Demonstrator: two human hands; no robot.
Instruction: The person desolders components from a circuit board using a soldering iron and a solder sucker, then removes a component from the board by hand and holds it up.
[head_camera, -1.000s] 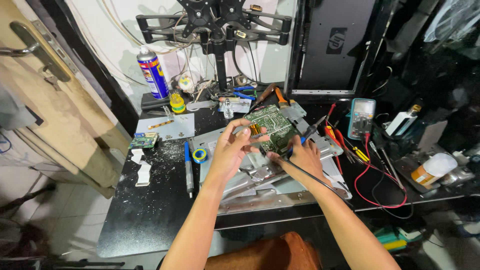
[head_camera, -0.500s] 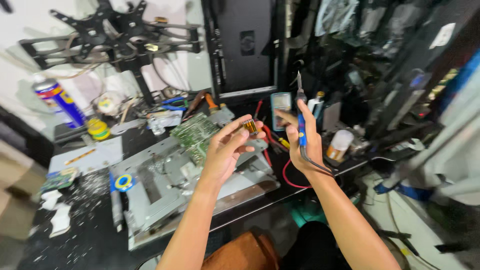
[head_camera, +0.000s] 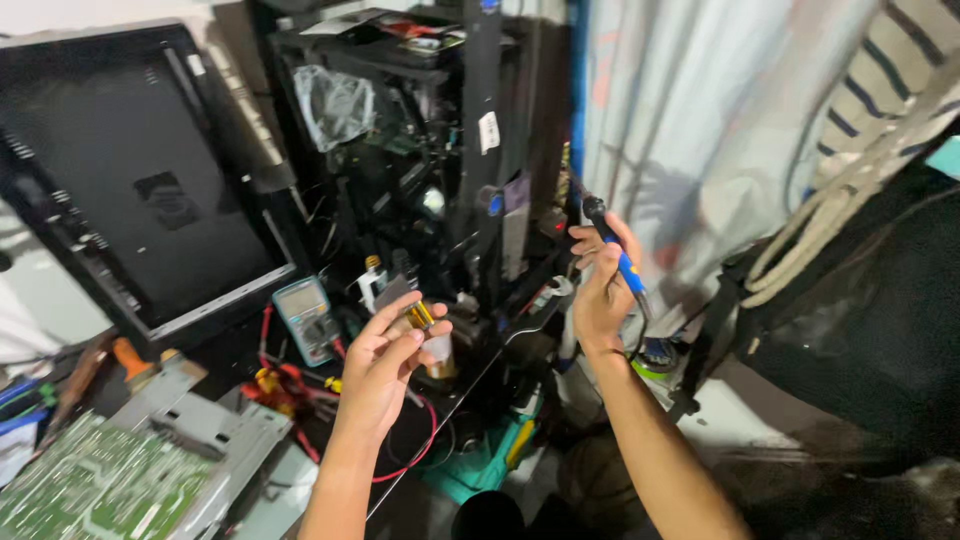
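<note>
From the head camera we see our left hand (head_camera: 385, 365) raised over the cluttered bench edge, its fingers pinching a small yellow part (head_camera: 420, 315), just right of the multimeter (head_camera: 305, 318). Our right hand (head_camera: 600, 280) is lifted upright with open air around it, closed around a black-and-blue soldering iron (head_camera: 615, 255), near the pale curtain (head_camera: 720, 130). A green circuit board (head_camera: 90, 490) lies at lower left, well apart from both hands.
</note>
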